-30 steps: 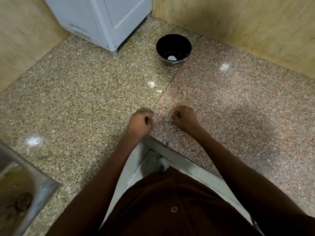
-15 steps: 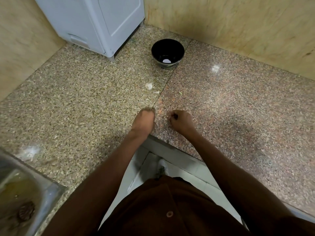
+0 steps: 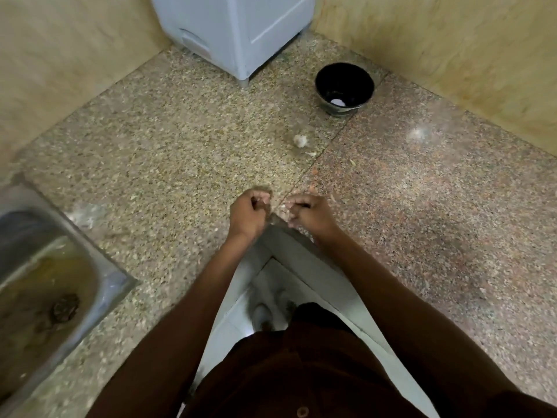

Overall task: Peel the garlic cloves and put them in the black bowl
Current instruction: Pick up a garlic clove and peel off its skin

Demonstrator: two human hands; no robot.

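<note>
Both hands curled near tabletop edge: left hand, right hand. Grip contents too blurred to tell. One clove in black bowl.

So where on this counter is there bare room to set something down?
Bare stone lies between the sink and the white appliance, and right of the right hand toward the wall. It is crowded between the hands and the black bowl: a garlic piece and peel scraps.
</note>
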